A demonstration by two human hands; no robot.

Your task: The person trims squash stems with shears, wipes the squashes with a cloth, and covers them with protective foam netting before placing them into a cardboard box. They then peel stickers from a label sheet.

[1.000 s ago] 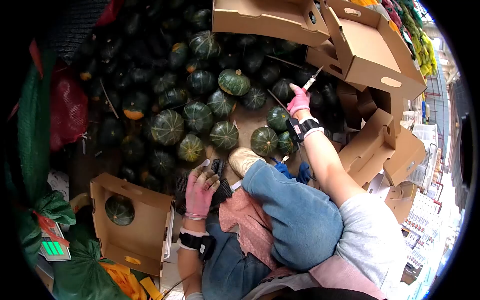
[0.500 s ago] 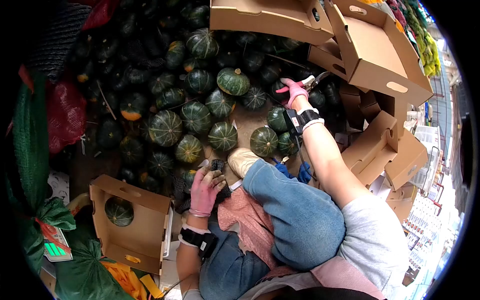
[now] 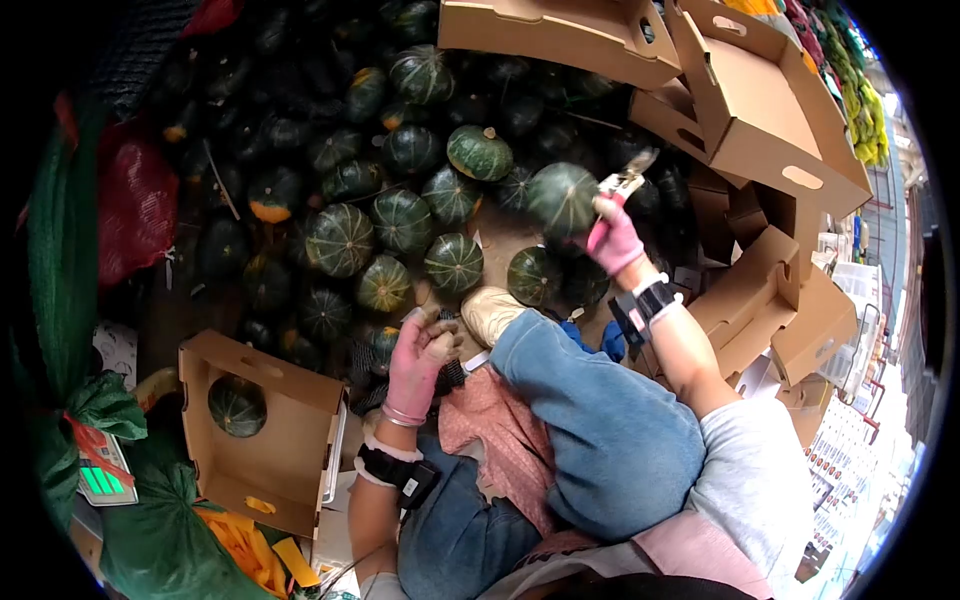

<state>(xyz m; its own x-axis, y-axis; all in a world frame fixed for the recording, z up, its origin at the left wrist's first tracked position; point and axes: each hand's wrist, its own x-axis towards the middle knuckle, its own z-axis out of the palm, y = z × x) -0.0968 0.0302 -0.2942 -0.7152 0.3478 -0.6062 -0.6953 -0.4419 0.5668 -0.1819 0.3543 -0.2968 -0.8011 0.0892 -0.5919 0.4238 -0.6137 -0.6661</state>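
My right hand (image 3: pixel 615 240), in a pink glove, grips pruning shears (image 3: pixel 626 182) whose blades point up and away. The same hand holds a dark green kabocha squash (image 3: pixel 562 200) at its left side; the squash is raised and slightly blurred. My left hand (image 3: pixel 417 362), also in a soiled pink glove, hovers by my left knee with its fingers loosely bent and apart, holding nothing visible. Several kabocha squashes lie on the floor just beyond it, the nearest being a striped squash (image 3: pixel 384 284). Another squash (image 3: pixel 535 276) rests beyond my shoe.
At the left stands an open cardboard box (image 3: pixel 310 440) with one squash (image 3: pixel 238 405) inside. A digital scale (image 3: pixel 105 478) is beside green sacks. More cardboard boxes (image 3: pixel 770 110) are stacked at the right. A large pile of squashes fills the back, near a red mesh sack (image 3: pixel 137 215).
My right hand has come up and nearer, lifting a squash from the pile along with the shears. My left hand has shifted slightly right and forward, its fingers still loosely bent.
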